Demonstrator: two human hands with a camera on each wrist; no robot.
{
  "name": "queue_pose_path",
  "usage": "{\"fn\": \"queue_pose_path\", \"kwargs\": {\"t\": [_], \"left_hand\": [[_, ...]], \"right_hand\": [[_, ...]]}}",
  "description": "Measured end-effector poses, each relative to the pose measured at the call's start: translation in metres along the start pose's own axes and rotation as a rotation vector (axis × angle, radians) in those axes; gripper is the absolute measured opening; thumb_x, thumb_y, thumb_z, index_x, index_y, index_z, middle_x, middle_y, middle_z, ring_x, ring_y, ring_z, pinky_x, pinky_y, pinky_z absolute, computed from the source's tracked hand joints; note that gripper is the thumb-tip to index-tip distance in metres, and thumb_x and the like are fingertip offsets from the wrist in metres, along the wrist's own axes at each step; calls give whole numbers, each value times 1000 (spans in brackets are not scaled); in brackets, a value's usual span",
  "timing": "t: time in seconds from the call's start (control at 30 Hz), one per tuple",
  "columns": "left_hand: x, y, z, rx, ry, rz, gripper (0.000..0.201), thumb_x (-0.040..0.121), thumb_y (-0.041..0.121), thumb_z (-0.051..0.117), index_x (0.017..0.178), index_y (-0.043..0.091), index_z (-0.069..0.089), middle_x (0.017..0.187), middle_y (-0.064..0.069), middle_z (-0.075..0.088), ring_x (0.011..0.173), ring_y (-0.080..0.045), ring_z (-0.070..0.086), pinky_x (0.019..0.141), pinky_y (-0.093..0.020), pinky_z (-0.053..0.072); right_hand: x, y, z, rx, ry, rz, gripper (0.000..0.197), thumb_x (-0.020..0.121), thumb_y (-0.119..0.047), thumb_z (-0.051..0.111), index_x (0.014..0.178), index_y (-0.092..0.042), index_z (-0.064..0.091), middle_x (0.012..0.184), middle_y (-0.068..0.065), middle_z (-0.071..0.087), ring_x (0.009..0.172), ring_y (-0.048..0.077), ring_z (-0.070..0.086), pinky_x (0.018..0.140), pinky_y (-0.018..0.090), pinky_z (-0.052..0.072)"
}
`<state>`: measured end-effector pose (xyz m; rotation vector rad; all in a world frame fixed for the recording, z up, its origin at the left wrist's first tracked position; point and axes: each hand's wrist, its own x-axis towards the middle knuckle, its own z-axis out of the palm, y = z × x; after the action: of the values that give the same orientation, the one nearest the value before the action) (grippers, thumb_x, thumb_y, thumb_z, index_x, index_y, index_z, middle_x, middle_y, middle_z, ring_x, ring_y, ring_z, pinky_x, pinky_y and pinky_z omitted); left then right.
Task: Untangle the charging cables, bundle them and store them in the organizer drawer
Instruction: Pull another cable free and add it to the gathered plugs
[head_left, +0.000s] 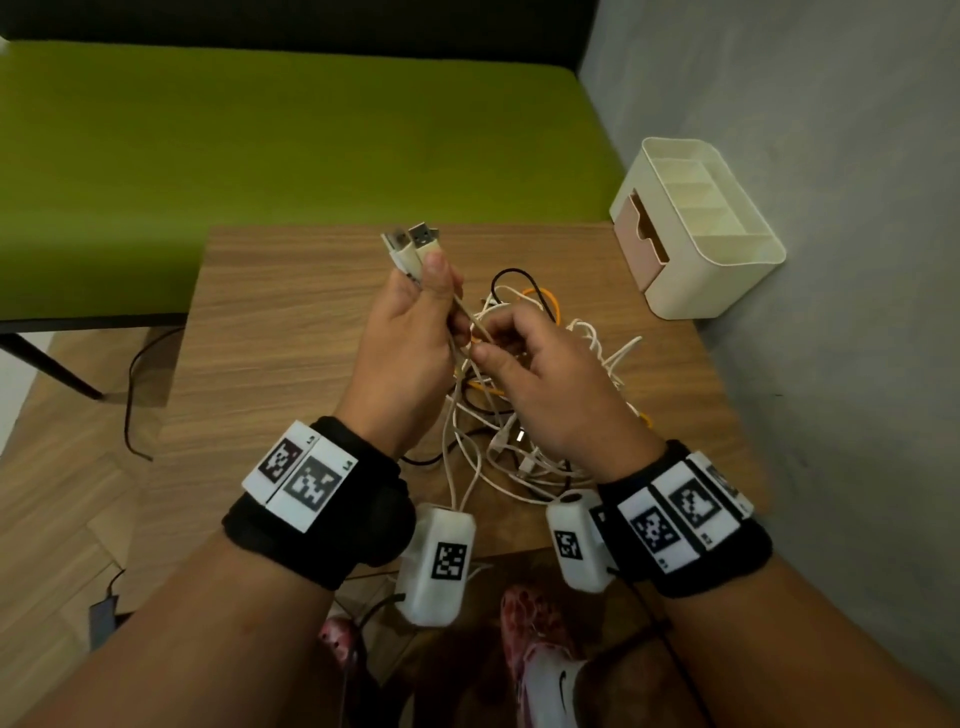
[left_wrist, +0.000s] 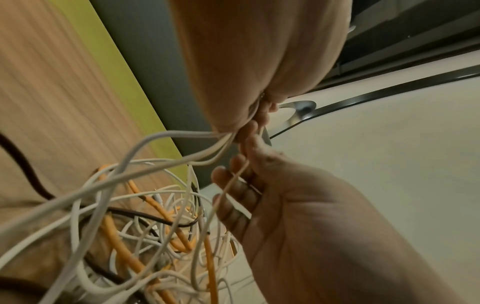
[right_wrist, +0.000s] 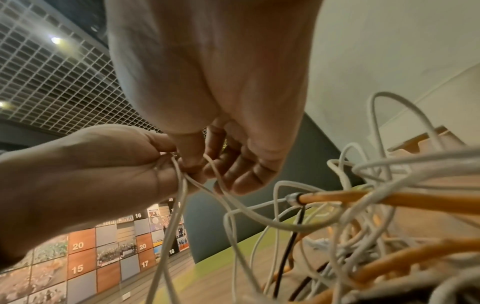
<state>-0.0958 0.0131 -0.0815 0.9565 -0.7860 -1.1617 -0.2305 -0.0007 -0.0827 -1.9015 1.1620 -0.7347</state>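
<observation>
A tangle of white, orange and black charging cables (head_left: 540, 415) lies on the wooden table (head_left: 270, 332). My left hand (head_left: 431, 291) is raised above it and grips two white cables just below their USB plugs (head_left: 410, 241), which point away from me. My right hand (head_left: 485, 340) pinches one thin white cable (left_wrist: 228, 185) close to the left fingers; the strand runs down into the pile. The right wrist view shows both hands meeting on the white strands (right_wrist: 182, 181). The cream organizer (head_left: 727, 249) with its pink drawer (head_left: 636, 234) stands at the table's far right corner.
A green bench (head_left: 260, 145) runs behind the table. A grey wall (head_left: 841, 312) borders the table's right side, right behind the organizer. A black cord (head_left: 130, 395) hangs off the table's left edge to the floor. My shoes (head_left: 540, 660) show below the near edge.
</observation>
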Motion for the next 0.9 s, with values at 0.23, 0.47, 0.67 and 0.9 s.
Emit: {"fn": "queue_pose_path", "kwargs": {"t": [0.23,0.47,0.67,0.9], "left_hand": [[2,15,-2,-332,35,-21,36,105,39,29,85,14,44,58,3,41,51,-12,48,58,-30,51],[9,21,-14,-148,114,-6,37,106,43,27,79,21,40,51,10,25,42,-6,17,39,-19,21],[-7,2,0,591,-145,85,17,95,39,57,84,26,57,57,17,53,52,-1,46,55,-26,41],[-5,4,-3,752,-345,-51,30,93,36,61,74,13,60,47,12,48,45,-6,41,49,-27,33]], "right_hand": [[2,8,-14,-111,-211,89,25,98,-37,55,84,-17,58,66,2,64,61,18,60,62,38,48],[5,18,-36,-261,-104,-41,17,97,-33,59,95,-18,67,80,-10,60,74,0,54,62,18,41],[3,10,-35,-115,153,-184,9,91,-21,68,96,-15,73,87,-4,66,80,10,62,69,28,52],[1,14,-39,-276,176,-261,11,89,-22,71,89,-11,69,78,-4,63,67,8,59,56,26,49]]}}
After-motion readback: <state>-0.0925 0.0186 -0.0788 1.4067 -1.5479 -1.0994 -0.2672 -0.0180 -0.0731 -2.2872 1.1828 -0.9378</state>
